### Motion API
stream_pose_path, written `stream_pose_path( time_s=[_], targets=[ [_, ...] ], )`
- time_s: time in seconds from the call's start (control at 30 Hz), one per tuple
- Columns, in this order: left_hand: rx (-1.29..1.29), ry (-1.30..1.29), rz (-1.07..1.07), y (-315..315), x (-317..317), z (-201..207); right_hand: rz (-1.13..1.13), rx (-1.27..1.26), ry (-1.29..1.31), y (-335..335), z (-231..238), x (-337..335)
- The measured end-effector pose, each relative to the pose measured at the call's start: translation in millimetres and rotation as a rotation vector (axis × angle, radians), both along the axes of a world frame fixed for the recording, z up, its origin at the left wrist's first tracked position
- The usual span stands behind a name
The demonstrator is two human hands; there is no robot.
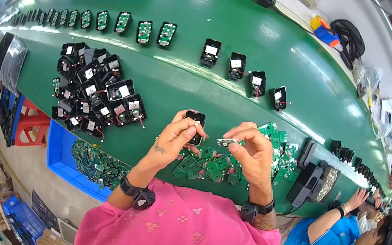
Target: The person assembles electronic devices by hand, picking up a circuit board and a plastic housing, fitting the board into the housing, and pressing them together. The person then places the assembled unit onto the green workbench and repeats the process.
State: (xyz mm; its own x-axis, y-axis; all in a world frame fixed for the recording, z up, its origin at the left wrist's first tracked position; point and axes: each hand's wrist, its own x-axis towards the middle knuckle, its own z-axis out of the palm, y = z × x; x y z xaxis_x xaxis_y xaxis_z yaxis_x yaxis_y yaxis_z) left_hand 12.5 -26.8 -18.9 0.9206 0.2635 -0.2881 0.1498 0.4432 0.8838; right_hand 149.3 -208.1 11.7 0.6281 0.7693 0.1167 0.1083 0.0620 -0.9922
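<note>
My left hand (173, 137) is closed around a small black plastic housing (195, 117), its open side facing up. To the right of it, my right hand (253, 154) pinches a small circuit board (226, 141) between thumb and fingertips. The board and the housing are apart. Under and beside both hands lie loose green circuit boards (218, 167), with a further heap of green boards (277, 152) beyond my right hand. A pile of black housings (92, 87), some with red wires sticking out, rests to the left.
Housings with green boards (123, 22) line the far left of the green table (171, 86). Several housings with white parts (210, 52) stand further right. A blue bin of boards (62, 153) is at lower left. A person in blue (328, 238) works at the right, near black devices (306, 182).
</note>
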Motion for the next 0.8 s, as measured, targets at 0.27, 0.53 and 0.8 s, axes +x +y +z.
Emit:
stream_pose_path(
  time_s=[0.27, 0.53, 0.8],
  targets=[
    [0.396, -0.09, -0.158, -7, 15, 4, -0.165, 0.065, 0.494, 2, 12, -20],
    [0.79, -0.247, -0.223, -20, 25, 13, -0.186, 0.106, 0.567, -6, 0, -26],
    [0.841, -0.2, -0.278, -22, 22, 23, -0.214, -0.141, 0.377, -17, -8, -27]
  ],
)
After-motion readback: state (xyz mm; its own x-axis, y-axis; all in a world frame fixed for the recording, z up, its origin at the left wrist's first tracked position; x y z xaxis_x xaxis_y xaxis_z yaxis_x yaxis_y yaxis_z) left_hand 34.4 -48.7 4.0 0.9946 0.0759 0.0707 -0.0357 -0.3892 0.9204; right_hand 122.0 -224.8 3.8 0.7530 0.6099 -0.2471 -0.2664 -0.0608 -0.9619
